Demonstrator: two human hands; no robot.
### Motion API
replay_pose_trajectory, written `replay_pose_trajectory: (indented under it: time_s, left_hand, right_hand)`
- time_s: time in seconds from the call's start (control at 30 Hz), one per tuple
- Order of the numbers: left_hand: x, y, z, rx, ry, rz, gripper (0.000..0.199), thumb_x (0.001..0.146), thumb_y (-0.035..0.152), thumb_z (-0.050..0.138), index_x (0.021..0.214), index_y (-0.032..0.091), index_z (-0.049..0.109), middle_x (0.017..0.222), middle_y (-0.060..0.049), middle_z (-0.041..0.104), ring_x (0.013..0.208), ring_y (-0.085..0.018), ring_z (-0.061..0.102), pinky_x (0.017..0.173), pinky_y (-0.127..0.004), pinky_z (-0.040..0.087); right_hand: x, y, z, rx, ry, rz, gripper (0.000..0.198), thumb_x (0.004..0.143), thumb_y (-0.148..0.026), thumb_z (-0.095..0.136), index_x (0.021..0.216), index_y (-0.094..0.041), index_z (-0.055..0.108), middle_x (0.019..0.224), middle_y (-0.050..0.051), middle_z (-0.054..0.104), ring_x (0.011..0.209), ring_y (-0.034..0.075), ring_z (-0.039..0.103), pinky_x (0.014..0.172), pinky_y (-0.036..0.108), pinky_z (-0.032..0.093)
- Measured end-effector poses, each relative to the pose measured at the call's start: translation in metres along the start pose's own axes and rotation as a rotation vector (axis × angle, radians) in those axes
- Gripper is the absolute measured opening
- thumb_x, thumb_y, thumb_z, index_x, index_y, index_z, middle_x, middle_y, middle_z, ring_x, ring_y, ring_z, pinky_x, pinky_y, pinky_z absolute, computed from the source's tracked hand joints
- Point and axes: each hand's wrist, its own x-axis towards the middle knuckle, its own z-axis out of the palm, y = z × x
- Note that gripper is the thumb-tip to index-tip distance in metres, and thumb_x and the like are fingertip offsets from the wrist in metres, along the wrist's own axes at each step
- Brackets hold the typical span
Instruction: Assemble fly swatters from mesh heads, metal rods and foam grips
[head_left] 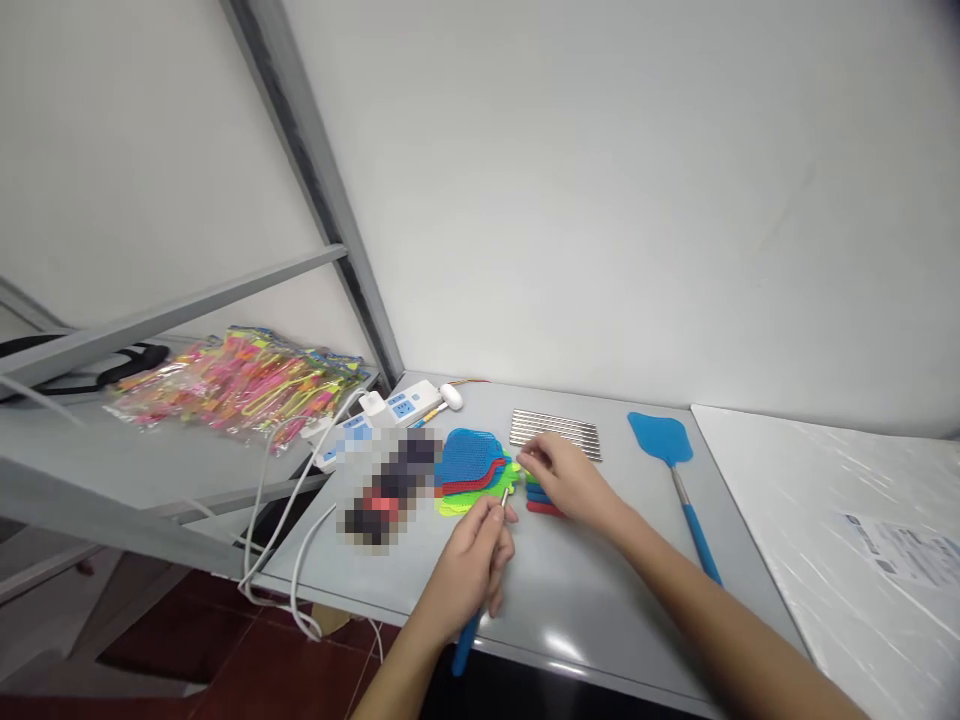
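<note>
I have the left hand (474, 560) clamped on a blue handle (465, 646), metal rod (506, 495) pointing toward the right hand (564, 478), grip unclear.

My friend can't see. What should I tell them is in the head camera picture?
A person's left hand grips a blue handle with a metal tip, while the right hand is beside blue, red and green swatter heads. Metal rods lie farther back on a grey table, with a blue swatter to the right.

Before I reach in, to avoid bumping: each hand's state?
Left hand: closed, holding a blue-handled metal rod.
Right hand: curled; cannot tell if holding anything.
</note>
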Motion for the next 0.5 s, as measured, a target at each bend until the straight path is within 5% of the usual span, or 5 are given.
replay_pose_trajectory:
  time_s: [0.2, 0.33, 0.5]
  left_hand:
    - [0.013, -0.024, -0.009, -0.402, 0.217, 0.022, 0.033, 0.089, 0.055, 0.048, 0.092, 0.022, 0.045, 0.056, 0.012, 0.037, 0.028, -0.003, 0.018, 0.028, -0.018, 0.033]
    - [0.013, -0.025, -0.012, -0.513, 0.225, 0.027, 0.032, 0.091, 0.052, 0.047, 0.091, 0.021, 0.047, 0.055, 0.012, 0.036, 0.028, -0.002, 0.019, 0.029, -0.018, 0.033]
    - [0.012, -0.025, -0.015, -0.558, 0.165, 0.02, 0.032, 0.09, 0.052, 0.05, 0.09, 0.02, 0.047, 0.054, 0.012, 0.036, 0.027, -0.002, 0.02, 0.031, -0.017, 0.033]
  right_hand:
    - [0.08, -0.011, 0.048, -0.116, -0.079, 0.036, 0.046, 0.079, -0.056, 0.064, 0.097, -0.014, 0.066, 0.096, 0.013, 0.064, 0.089, 0.024, 0.059, 0.078, 0.032, 0.039]
    - [0.091, -0.008, 0.058, -0.129, -0.117, 0.07, 0.038, 0.071, -0.053, 0.072, 0.08, -0.016, 0.066, 0.085, 0.01, 0.065, 0.077, 0.023, 0.059, 0.069, 0.031, 0.037]
    - [0.088, -0.008, 0.043, -0.03, -0.101, 0.122, 0.03, 0.075, -0.047, 0.068, 0.075, -0.018, 0.059, 0.073, 0.004, 0.062, 0.065, 0.017, 0.053, 0.06, 0.028, 0.034]
